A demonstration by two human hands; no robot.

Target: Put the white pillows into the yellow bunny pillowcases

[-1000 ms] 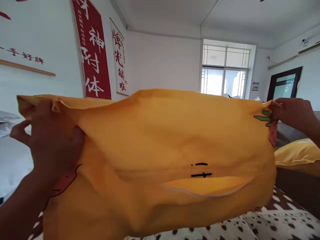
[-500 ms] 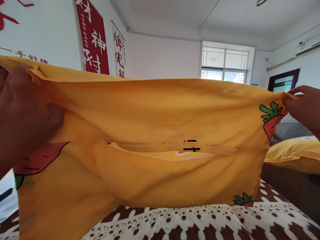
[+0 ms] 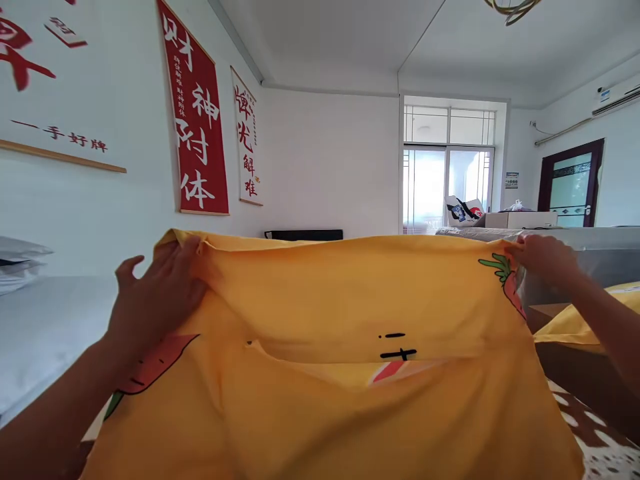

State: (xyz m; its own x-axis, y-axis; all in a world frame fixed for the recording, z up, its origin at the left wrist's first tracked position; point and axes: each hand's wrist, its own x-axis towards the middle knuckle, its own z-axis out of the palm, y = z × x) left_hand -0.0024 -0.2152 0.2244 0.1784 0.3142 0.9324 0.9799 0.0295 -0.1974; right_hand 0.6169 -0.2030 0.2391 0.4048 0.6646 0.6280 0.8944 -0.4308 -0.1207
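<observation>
A yellow pillowcase (image 3: pixel 350 293) with carrot prints hangs stretched out in front of me, its top edge nearly level. An opening runs across its middle, with a lighter printed layer showing inside. My left hand (image 3: pixel 157 287) grips the top left corner; its fingertips are partly behind the cloth and its thumb side is raised. At the top right corner my right hand (image 3: pixel 545 260) pinches the fabric. The lower part of the cloth drops out of view at the bottom.
A brown and white patterned blanket (image 3: pixel 607 443) lies below at right. Beside it is another yellow pillow (image 3: pixel 575 327). White wrapped stacks (image 3: pixel 55 327) stand at left. A white box (image 3: pixel 523 219) sits farther back.
Both hands and the cloth have moved lower in view and farther from me, and the hands appear closer together. The view has tilted up, showing more wall. Both grips remain.
</observation>
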